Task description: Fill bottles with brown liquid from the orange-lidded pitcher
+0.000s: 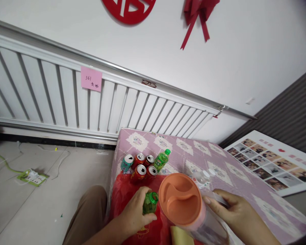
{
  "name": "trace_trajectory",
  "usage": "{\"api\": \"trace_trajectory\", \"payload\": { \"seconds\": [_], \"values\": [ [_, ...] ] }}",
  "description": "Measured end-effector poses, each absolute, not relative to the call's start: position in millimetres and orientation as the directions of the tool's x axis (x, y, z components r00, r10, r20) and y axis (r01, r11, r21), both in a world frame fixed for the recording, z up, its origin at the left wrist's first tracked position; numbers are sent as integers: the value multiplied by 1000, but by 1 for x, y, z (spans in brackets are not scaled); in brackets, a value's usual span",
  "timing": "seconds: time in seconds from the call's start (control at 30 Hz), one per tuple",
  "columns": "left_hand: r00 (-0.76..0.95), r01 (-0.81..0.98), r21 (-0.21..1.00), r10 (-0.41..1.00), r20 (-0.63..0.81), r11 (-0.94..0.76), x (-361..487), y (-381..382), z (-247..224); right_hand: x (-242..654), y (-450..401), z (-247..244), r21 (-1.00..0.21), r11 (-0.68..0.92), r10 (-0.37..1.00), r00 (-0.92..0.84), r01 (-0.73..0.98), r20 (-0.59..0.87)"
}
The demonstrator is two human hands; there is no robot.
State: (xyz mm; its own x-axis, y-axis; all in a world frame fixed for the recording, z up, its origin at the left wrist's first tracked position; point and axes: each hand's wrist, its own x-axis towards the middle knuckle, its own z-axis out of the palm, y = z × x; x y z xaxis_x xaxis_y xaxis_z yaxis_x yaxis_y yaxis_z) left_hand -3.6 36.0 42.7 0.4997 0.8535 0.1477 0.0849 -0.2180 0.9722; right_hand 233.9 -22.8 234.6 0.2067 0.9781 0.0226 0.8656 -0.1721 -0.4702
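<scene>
My left hand [136,211] is wrapped round a green plastic bottle [150,204] whose mouth has no cap on it. In my right hand [236,207] is the handle of a clear pitcher [209,226] with an orange lid [180,199], tilted so its lid faces up toward me, close beside the bottle. Beyond my left hand stand several opened drink cans [139,172], most of them red and one teal [127,162]. Next to them is a capped green bottle [162,160]. Clear plastic bottles [202,177] lie partly hidden behind the pitcher.
A red cloth [119,194] covers the near part of a purple floral surface [185,146]. A yellowish object [181,236] sits below the pitcher. White radiator [140,105] lines the wall behind; a photo board [272,163] leans at right. A power strip [33,177] lies on the floor.
</scene>
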Motion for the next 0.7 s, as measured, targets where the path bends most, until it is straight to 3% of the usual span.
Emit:
{"api": "trace_trajectory", "payload": {
  "seconds": [0.7],
  "values": [
    [506,81,974,851,141,-210,-4,36,42,234,-23,233,-482,-199,974,226,853,-3]
  ]
}}
